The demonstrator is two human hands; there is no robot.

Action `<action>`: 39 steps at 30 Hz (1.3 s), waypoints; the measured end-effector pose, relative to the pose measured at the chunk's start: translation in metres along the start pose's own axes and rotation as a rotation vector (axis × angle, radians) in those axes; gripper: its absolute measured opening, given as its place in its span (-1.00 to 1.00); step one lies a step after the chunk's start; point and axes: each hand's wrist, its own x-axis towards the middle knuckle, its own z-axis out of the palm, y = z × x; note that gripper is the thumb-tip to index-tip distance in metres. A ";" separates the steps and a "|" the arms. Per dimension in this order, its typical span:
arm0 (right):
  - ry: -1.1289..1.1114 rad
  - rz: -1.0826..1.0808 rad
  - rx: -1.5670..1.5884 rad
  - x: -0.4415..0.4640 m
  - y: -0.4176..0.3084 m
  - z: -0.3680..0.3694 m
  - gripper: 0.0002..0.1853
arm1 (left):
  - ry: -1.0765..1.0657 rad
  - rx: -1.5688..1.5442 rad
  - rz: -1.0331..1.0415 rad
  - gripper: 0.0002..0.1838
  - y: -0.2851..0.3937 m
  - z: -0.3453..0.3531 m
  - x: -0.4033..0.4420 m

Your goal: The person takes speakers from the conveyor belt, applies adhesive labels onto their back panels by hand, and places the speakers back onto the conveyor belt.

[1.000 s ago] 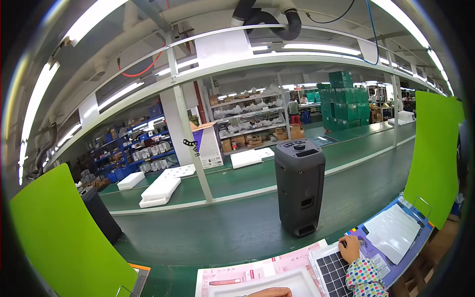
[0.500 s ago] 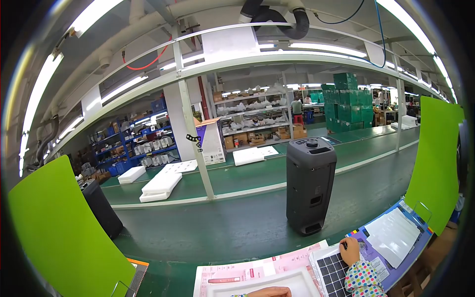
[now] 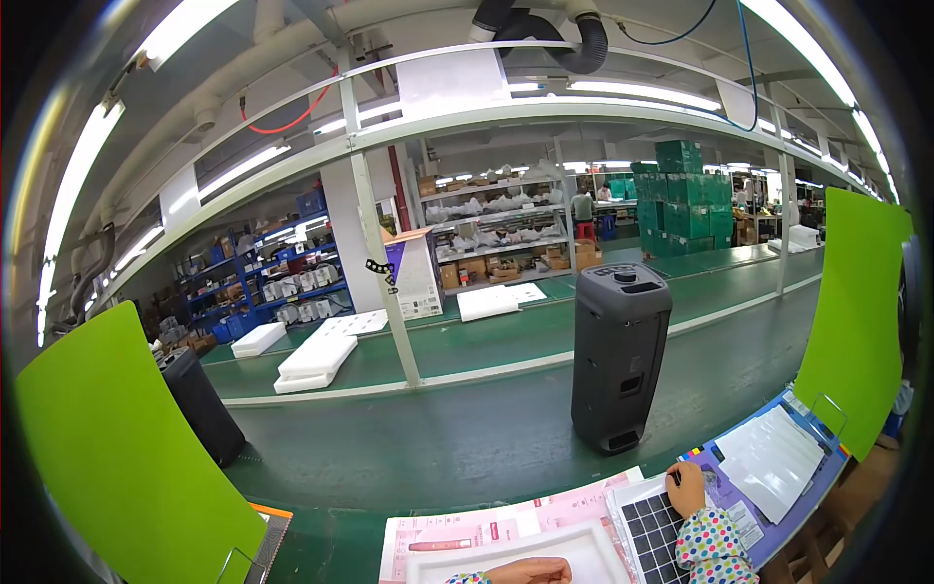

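My right hand point(image 3: 687, 489), in a dotted sleeve, rests at the top edge of a sheet with a black grid point(image 3: 654, 533). Its fingers are curled, and what they hold, if anything, is too small to make out. At the bottom edge my left hand point(image 3: 531, 570) lies over a white foam tray point(image 3: 457, 563), its fingers together and their tips bent; nothing can be made out in them. Pink printed sheets point(image 3: 525, 516) lie under the tray. Beyond them a tall black speaker point(image 3: 621, 360) stands upright on the green conveyor point(image 3: 389, 448).
A second black speaker point(image 3: 204, 409) stands behind the left green panel point(image 3: 126, 438). Another green panel point(image 3: 851, 321) rises at the right, near white papers point(image 3: 773, 462) on a purple board. A metal post point(image 3: 384, 292) and white foam pieces point(image 3: 316, 360) are farther back.
The tall black speaker has shifted to the right along the conveyor. The left speaker has also moved slightly right. The view has turned a little. Both hands stay nearly in place.
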 end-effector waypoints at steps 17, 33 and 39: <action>0.128 -0.105 -0.160 0.001 -0.013 -0.006 -0.86 | -0.015 -0.030 0.011 -0.62 -0.001 0.001 0.000; 0.098 0.089 -0.025 -0.004 -0.007 -0.005 -0.83 | 0.000 -0.005 0.015 -0.60 0.000 0.001 0.000; 0.090 0.071 -0.036 -0.005 -0.008 -0.006 -0.83 | 0.006 0.000 0.017 -0.60 0.000 0.002 0.000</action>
